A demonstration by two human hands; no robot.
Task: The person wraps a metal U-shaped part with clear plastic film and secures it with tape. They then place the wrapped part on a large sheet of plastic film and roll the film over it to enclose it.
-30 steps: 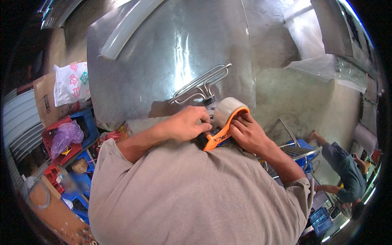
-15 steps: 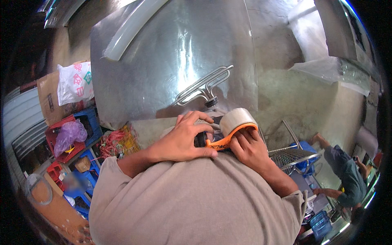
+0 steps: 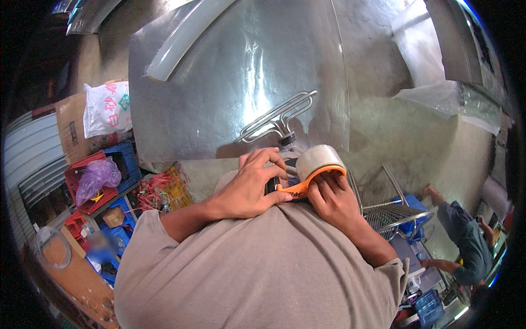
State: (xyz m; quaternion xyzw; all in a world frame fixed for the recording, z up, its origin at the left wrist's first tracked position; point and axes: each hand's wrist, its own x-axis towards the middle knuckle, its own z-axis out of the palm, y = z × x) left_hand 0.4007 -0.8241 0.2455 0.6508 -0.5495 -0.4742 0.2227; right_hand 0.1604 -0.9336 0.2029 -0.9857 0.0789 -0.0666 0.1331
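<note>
An orange tape dispenser [image 3: 307,183] with a roll of pale packing tape [image 3: 319,158] is held close to my chest. My right hand [image 3: 332,202] grips its orange frame from below. My left hand [image 3: 252,186] wraps over the dark handle end, fingers curled on top. Just beyond the dispenser lies a bent metal heating element [image 3: 276,119] with a dark cap, resting on a large shiny metal sheet [image 3: 230,82].
A pale tube [image 3: 183,38] lies across the sheet's far left. Red and blue crates [image 3: 101,181], a white sack [image 3: 106,108] and cardboard stand at left. A wire rack [image 3: 383,211] is at right. Another person [image 3: 466,247] crouches at far right. Clear plastic [image 3: 449,98] lies on the floor.
The view has shifted so the dispenser and both hands sit lower in the frame. My left hand has moved further over the handle; both hands still hold the dispenser.
</note>
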